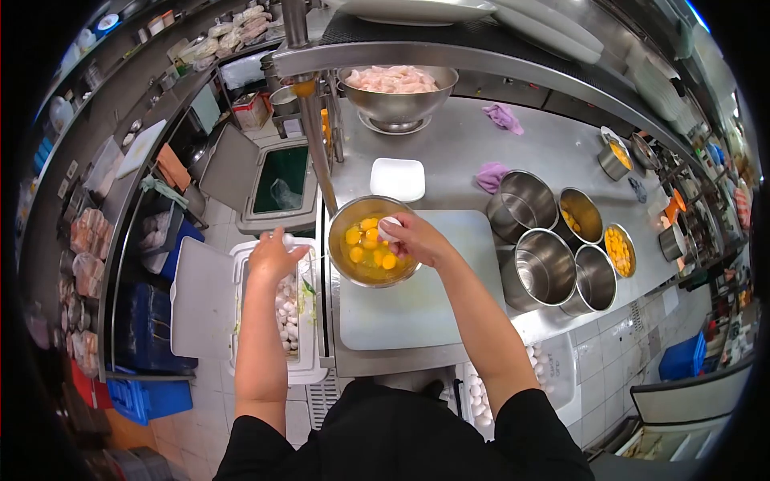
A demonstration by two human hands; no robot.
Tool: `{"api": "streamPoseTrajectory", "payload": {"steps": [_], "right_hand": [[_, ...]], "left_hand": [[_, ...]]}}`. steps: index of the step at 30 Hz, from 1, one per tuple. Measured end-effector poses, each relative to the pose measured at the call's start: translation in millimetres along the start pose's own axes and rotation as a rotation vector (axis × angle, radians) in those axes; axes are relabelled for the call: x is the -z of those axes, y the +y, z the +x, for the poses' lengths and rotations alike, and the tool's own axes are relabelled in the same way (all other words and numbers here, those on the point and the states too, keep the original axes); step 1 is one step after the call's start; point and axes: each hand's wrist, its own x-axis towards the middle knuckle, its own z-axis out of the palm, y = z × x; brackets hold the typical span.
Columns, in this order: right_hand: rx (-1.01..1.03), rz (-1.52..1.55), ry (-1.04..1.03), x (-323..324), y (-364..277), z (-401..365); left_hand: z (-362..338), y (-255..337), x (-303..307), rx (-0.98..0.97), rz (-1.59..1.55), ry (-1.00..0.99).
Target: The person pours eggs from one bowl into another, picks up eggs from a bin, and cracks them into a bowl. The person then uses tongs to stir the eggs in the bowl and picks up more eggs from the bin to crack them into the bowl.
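A steel mixing bowl (334, 258) holds several cracked eggs with whole yellow yolks. My right hand (417, 240) is over the bowl's right side, its fingers closed around a white egg (390, 228). To the left of the bowl, my left hand (274, 256) is above a white bin (311, 370) full of eggshells (286, 317) and some green scraps. A small white piece that looks like eggshell (288, 240) shows between its thumb and fingers. Under the bowl's front edge lies a pale cutting board (417, 321) on the steel table.
Several steel pots (539, 268) stand right of the board, beside a container of yellow pieces (619, 250). Behind are a white square dish (398, 179), purple cloths (491, 176) and a bowl of raw meat (393, 100). Below the table edge sits a crate of white eggs (480, 399).
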Motion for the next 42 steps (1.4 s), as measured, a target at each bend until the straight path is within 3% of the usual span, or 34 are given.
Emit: {"api": "streamPoseTrajectory", "payload": {"steps": [2, 5, 7, 13, 15, 16, 18, 19, 21, 26, 28, 30, 32, 34, 36, 38, 40, 42], "right_hand": [[-0.053, 0.026, -0.01, -1.4, 4.2, 0.3], [-0.12, 0.021, -0.016, -5.4, 11.6, 0.9], [-0.126, -0.016, -0.018, -6.7, 9.5, 0.9], [-0.04, -0.226, 0.081, -14.3, -10.2, -16.3], [0.121, -0.744, 0.058, -12.5, -21.9, -17.0], [0.116, -0.739, 0.061, -13.1, -25.0, -16.7], [0.144, -1.173, 0.196, -12.1, -26.8, -13.1], [0.11, -1.213, 0.23, -13.4, -26.5, -10.0], [0.15, -1.241, 0.282, -29.6, -33.7, -11.0], [0.37, -1.163, 0.367, -83.2, -33.0, 5.1], [0.482, -0.992, 0.413, -112.8, -22.5, 15.4], [0.454, -1.05, 0.354, -136.0, -10.2, 20.2], [0.487, -1.014, 0.339, -150.4, 16.1, 15.3], [0.538, -0.992, 0.32, -151.3, 41.0, -10.0], [0.697, -0.915, 0.391, -133.9, 65.7, -55.8], [0.618, -0.826, 0.456, -103.8, 90.4, -122.0], [0.564, -0.736, 0.511, -75.3, 114.4, -193.1], [0.454, -0.681, 0.752, -43.6, 147.0, -261.4]], "left_hand": [[3.5, -12.2, -14.0, -0.085, -0.102, 0.26], [2.6, 40.5, -32.2, -0.373, -0.657, -0.046], [-7.8, 77.4, -34.7, -0.536, -0.755, -0.183], [9.5, 88.8, -49.4, -0.662, -0.719, -0.243], [8.1, 90.1, -49.1, -0.625, -0.756, -0.273], [7.1, 91.2, -49.5, -0.624, -0.755, -0.281], [5.8, 92.5, -49.9, -0.743, -0.676, -0.072], [5.1, 91.1, -48.9, -0.742, -0.677, -0.074], [2.7, 87.1, -46.2, -0.813, -0.649, 0.136], [-6.0, 48.0, -26.5, -0.671, -0.686, 0.194], [-9.0, 17.4, -19.0, -0.66, -0.704, 0.329], [-10.9, -21.8, -16.8, -0.521, -0.677, 0.358], [-7.7, -69.8, -26.3, -0.248, -0.859, 0.163], [-5.1, -135.0, -62.2, -0.177, -0.37, 0.356], [-1.4, -180.0, -94.9, -0.006, -0.397, 0.373], [-36.6, -118.5, -73.9, 0.015, -0.646, 0.303], [-66.5, -55.2, -73.4, -0.154, -0.874, 0.063], [-112.3, 32.6, -82.9, -0.492, -1.121, -0.456]]}}
